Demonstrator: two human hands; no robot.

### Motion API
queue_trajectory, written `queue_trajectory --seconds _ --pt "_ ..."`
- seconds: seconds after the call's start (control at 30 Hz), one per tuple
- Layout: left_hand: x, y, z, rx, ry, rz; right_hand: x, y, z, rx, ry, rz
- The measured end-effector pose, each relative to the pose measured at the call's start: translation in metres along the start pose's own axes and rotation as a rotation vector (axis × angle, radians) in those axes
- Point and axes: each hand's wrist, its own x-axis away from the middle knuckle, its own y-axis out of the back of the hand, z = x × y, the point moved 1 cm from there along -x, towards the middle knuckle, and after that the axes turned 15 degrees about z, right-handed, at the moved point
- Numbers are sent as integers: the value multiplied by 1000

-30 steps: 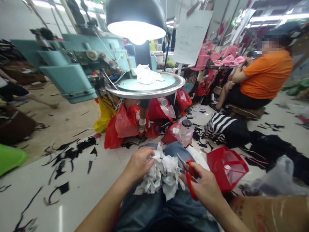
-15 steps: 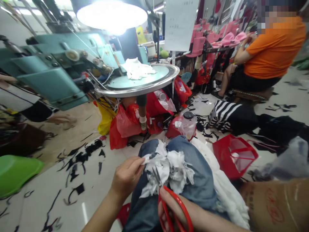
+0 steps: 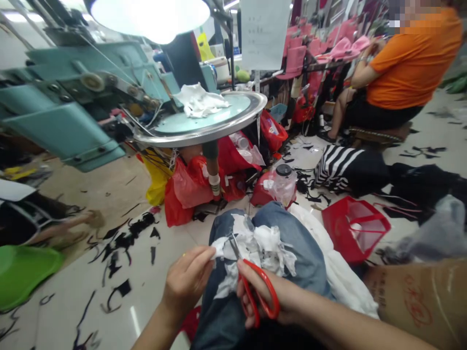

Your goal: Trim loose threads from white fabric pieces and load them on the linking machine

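My left hand point(image 3: 189, 276) pinches the left edge of a small white fabric piece point(image 3: 220, 247) above my lap. Red-handled scissors point(image 3: 269, 287) sit in my right hand point(image 3: 255, 296), with fingers through the loops. The scissor blades point up and to the left, with their tips at the white fabric near my left fingertips; whether they touch it I cannot tell. A crumpled heap of white fabric scraps point(image 3: 272, 243) lies over my jeans point(image 3: 302, 238), partly behind the blades.
Ahead stands a teal machine point(image 3: 62, 131) with a round plate point(image 3: 233, 124) bearing white fabric point(image 3: 200, 101), under a bright lamp point(image 3: 153, 17). Red bags point(image 3: 191, 184), a red basket point(image 3: 339, 228) and a cardboard box point(image 3: 419, 301) surround me. A person in orange point(image 3: 408, 68) sits at right.
The scissors have moved slightly up and left, with their tips closer to my left fingers and their handles closer together. My left hand has shifted slightly down and left. The view has tilted a little.
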Motion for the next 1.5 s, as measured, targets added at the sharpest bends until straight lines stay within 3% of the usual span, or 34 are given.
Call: queue_trajectory --seconds 0.1,0.17,0.23,0.33,0.37,0.43,0.53,0.6,0.7,0.8,0.83,0.9,1.0,1.07,1.2,1.37,1.43,1.5 --pt "6 1 -3 59 -16 10 -7 5 3 93 4 -27" --pt "13 3 1 133 46 -1 -3 11 2 197 -7 -34" --pt "19 3 12 231 285 19 11 19 0 271 -10 2" --pt "19 -4 44 406 803 55 38 29 -1 337 31 38" --pt "13 -7 57 500 914 38 46 30 0 388 61 38" --pt "-8 -16 79 783 974 -6 57 31 4 529 140 19" --pt "-62 -20 100 966 895 67 63 29 8 690 215 -61" --pt "-103 -16 100 1030 788 195 64 29 8 729 228 -109" --pt "-155 -13 81 1153 507 659 65 29 0 739 246 -119" --pt "-185 -29 59 1059 215 1189 63 31 -11 717 240 -124" --pt "-190 -39 55 988 150 1304 61 32 -15 707 237 -124" --pt "-195 -61 52 860 74 1420 59 35 -21 689 230 -112" --pt "-195 -85 58 752 48 1395 61 38 -25 692 215 -111" --pt "-193 -85 65 698 36 1327 65 40 -24 710 219 -121" --pt "-183 -51 69 659 32 1176 65 41 -7 659 315 -167" --pt "-156 -5 42 641 31 960 23 38 48 668 664 -528" --pt "-143 7 37 636 47 890 1 35 69 702 673 -488" --pt "-131 21 46 600 151 793 -13 32 84 725 605 -417"
